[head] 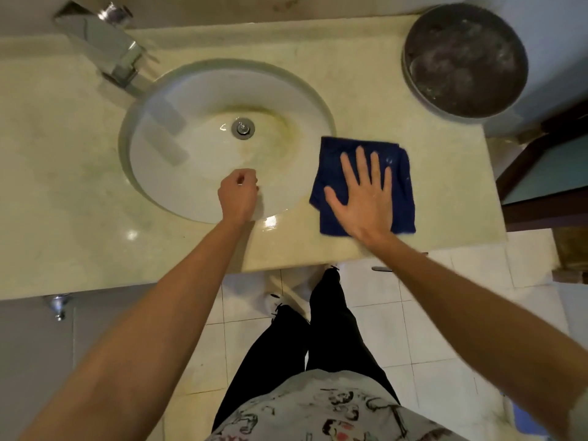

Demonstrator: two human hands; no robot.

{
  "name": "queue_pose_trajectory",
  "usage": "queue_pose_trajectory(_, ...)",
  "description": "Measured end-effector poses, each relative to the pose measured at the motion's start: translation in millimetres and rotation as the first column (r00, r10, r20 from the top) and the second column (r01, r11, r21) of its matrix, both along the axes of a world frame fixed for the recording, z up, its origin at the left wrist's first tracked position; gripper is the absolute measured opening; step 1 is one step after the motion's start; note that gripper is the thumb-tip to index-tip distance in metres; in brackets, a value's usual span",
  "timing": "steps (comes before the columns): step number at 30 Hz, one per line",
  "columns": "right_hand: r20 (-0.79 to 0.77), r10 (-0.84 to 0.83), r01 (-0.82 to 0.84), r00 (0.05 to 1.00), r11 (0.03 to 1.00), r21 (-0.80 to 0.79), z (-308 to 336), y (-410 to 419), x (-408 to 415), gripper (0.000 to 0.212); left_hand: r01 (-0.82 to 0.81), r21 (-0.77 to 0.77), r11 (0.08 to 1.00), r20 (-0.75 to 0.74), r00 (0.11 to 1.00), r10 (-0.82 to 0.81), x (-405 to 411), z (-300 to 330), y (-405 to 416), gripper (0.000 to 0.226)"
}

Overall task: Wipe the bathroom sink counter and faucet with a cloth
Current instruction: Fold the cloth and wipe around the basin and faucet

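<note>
A dark blue folded cloth [397,173] lies flat on the cream marble counter [79,202] just right of the round white sink [197,173]. My right hand [362,198] presses palm-down on the cloth with its fingers spread. My left hand [238,195] hovers over the sink's near rim, fingers curled shut and holding nothing. The chrome faucet [101,43] stands at the back left of the sink, its spout reaching toward the basin. The drain [243,128] sits in the basin's middle, ringed by yellowish stains.
A round dark metal basin [464,58] stands at the counter's back right corner. A dark wooden frame [541,192] borders the counter's right end. Below the counter's front edge are white floor tiles [397,329] and my legs in black trousers.
</note>
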State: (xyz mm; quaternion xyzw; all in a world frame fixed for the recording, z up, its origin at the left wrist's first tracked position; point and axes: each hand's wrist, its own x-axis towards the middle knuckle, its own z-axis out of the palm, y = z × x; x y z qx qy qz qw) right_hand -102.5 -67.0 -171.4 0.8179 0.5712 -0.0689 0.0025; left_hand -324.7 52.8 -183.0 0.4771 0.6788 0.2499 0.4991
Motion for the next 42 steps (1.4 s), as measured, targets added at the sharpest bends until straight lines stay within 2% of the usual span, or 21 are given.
queue_pose_trajectory(3, -0.041, 0.030, -0.031, 0.999, 0.999, -0.011, 2.8, -36.0, -56.9, 0.079, -0.018, 0.022, 1.000, 0.013, 1.000, 0.017, -11.3, 5.2, 7.2, 0.017)
queue_pose_trajectory(6, -0.108, 0.056, -0.054, 0.993, 0.998, 0.019, 0.6, -49.4, -127.5, 0.080, -0.019, 0.067, 0.998, -0.038, 0.999, 0.021, -25.1, 10.3, 18.1, 0.022)
queue_pose_trajectory(10, -0.176, 0.252, -0.259, 0.952, 0.966, -0.016, 0.1, -11.5, -223.0, 0.079, -0.025, 0.150, 0.988, -0.139, 0.989, 0.046, -53.7, 13.2, 34.8, 0.028)
queue_pose_trajectory(13, -0.216, 0.319, -0.331, 0.923, 0.944, -0.020, 0.0, 10.0, -246.4, 0.077, -0.025, 0.189, 0.982, -0.187, 0.981, 0.061, -72.5, 16.4, 39.7, 0.022)
queue_pose_trajectory(16, -0.215, 0.379, -0.382, 0.900, 0.924, 0.030, -3.6, -0.8, -226.6, 0.077, -0.034, 0.167, 0.985, -0.200, 0.978, 0.068, -81.1, 15.6, 37.3, 0.020)
queue_pose_trajectory(19, -0.200, 0.371, -0.363, 0.907, 0.928, 0.076, -5.7, -24.8, -178.4, 0.077, -0.019, 0.113, 0.993, -0.223, 0.974, 0.044, -79.9, 7.6, 28.3, 0.024)
queue_pose_trajectory(24, -0.085, 0.188, -0.189, 0.978, 0.982, -0.004, -1.7, -69.9, -45.1, 0.078, 0.025, 0.055, 0.998, -0.410, 0.912, 0.000, -66.9, 11.6, 13.9, 0.040)
queue_pose_trajectory(28, -0.034, 0.017, -0.020, 0.999, 0.997, -0.077, 8.2, -85.9, 28.0, 0.078, 0.032, 0.038, 0.999, -0.481, 0.877, -0.009, -60.7, 13.1, 9.4, 0.045)
queue_pose_trajectory(33, 0.016, -0.128, 0.129, 0.992, 0.990, -0.061, 3.9, -33.1, 25.9, 0.078, 0.026, 0.109, 0.994, -0.550, 0.834, 0.038, -58.6, 7.9, 4.3, 0.049)
queue_pose_trajectory(42, 0.009, 0.018, -0.017, 1.000, 0.999, -0.039, 1.2, 122.1, 65.1, 0.078, 0.017, 0.098, 0.995, -0.621, 0.782, 0.048, -53.6, 3.8, 8.4, 0.045)
